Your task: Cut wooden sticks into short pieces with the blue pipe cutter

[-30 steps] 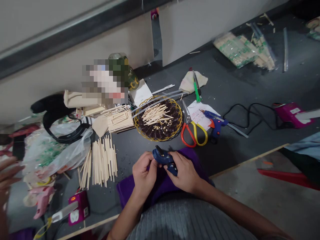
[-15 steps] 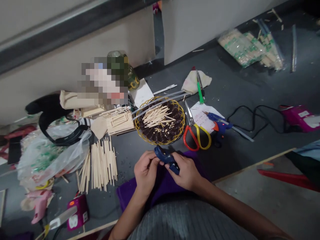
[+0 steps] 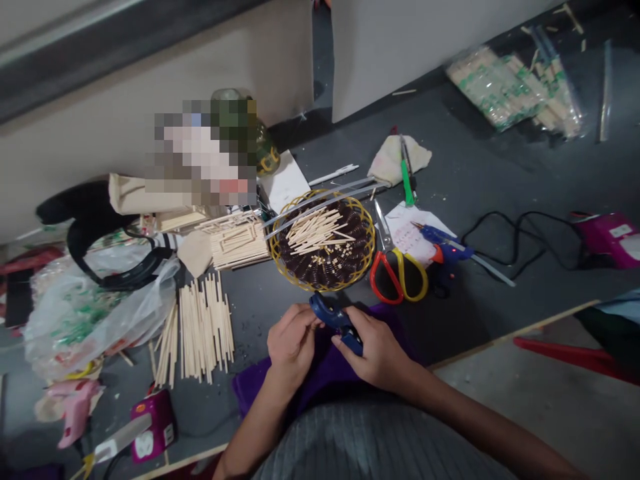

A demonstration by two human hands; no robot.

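My right hand [image 3: 383,347] is wrapped round a dark blue hand tool [image 3: 331,312] with a thick curved head and a short handle; its exact kind I cannot make out. Close against the tool's head, my left hand [image 3: 291,339] has its fingers pinched together, and whatever they hold is hidden. Both hands are above a folded purple cloth [image 3: 250,387] at the table's front edge. Just beyond them stands a brown woven basket [image 3: 367,257] with a yellow rim. In it lie thin wooden sticks [image 3: 320,230] and small cut bits of wood [image 3: 330,259].
Scissors [image 3: 399,275] and a blue glue gun [image 3: 445,245] lie right of the basket. To the left are loose sticks [image 3: 205,327], stacked stick frames [image 3: 240,243], a plastic bag [image 3: 110,313] and a pink glue gun [image 3: 75,407]. Packed sticks [image 3: 495,87] lie far right.
The camera view has shifted slightly. My right thumb and the tool's handle have moved a little apart from my left fingers; both hands stay at the tool.
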